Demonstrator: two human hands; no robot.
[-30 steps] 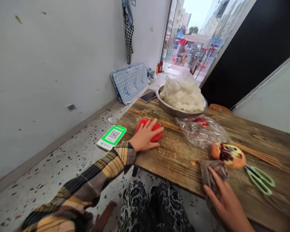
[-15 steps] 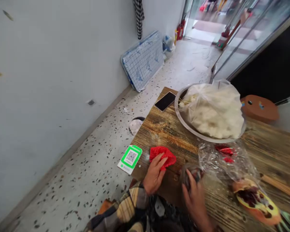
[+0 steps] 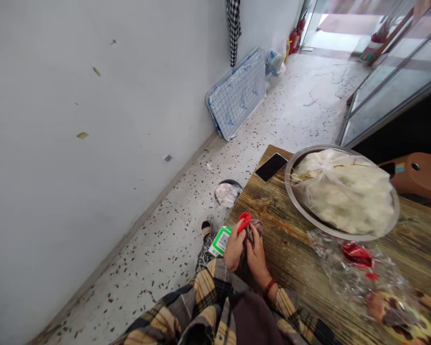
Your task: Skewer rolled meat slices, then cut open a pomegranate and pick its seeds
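Note:
Near the table's front left corner, my left hand [image 3: 234, 248] has its fingers closed around a red knitted piece [image 3: 244, 221], bunched up. Close against it, my right hand [image 3: 256, 256] grips a soft grey-brown bundle [image 3: 257, 226], possibly cloth or yarn; the fingers partly cover it. Both pieces meet between the two hands. Just left of my left hand, a green-and-white QR code card [image 3: 221, 241] lies partly hidden by my fingers.
A metal basin [image 3: 290, 191] with a white-filled plastic bag [image 3: 348, 191] stands on the wooden table [image 3: 283, 249]. A phone [image 3: 271, 167], clear crinkled plastic [image 3: 330, 258] with a red item [image 3: 357, 253], and a yellow-red patterned object [image 3: 405, 318] lie around it. A wrapped blue-white panel [image 3: 239, 93] leans on the wall.
My right hand has brought the grey-brown bundle left to the red knitted piece. My left hand has gathered that piece up, and the hands are now together. The view has shifted left.

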